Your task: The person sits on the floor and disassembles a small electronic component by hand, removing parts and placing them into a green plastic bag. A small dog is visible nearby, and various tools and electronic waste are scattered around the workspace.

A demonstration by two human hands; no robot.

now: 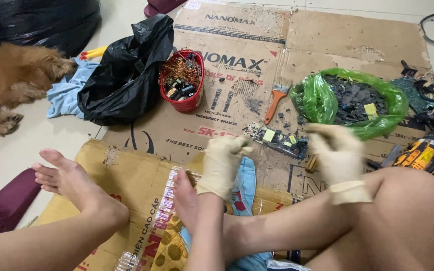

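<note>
Presently, dismantling step | left hand gloved, loosely curled, empty | right hand blurred, grip unclear | circuit board lies on cardboard between them | next move likely needs firm grasp of board.

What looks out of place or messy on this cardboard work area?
Dark bits of debris lie scattered over the cardboard around the circuit board and paintbrush, outside the green bag. A brown dog lies right beside the black bag. Both gloved hands, left and right, hover blurred.
</note>
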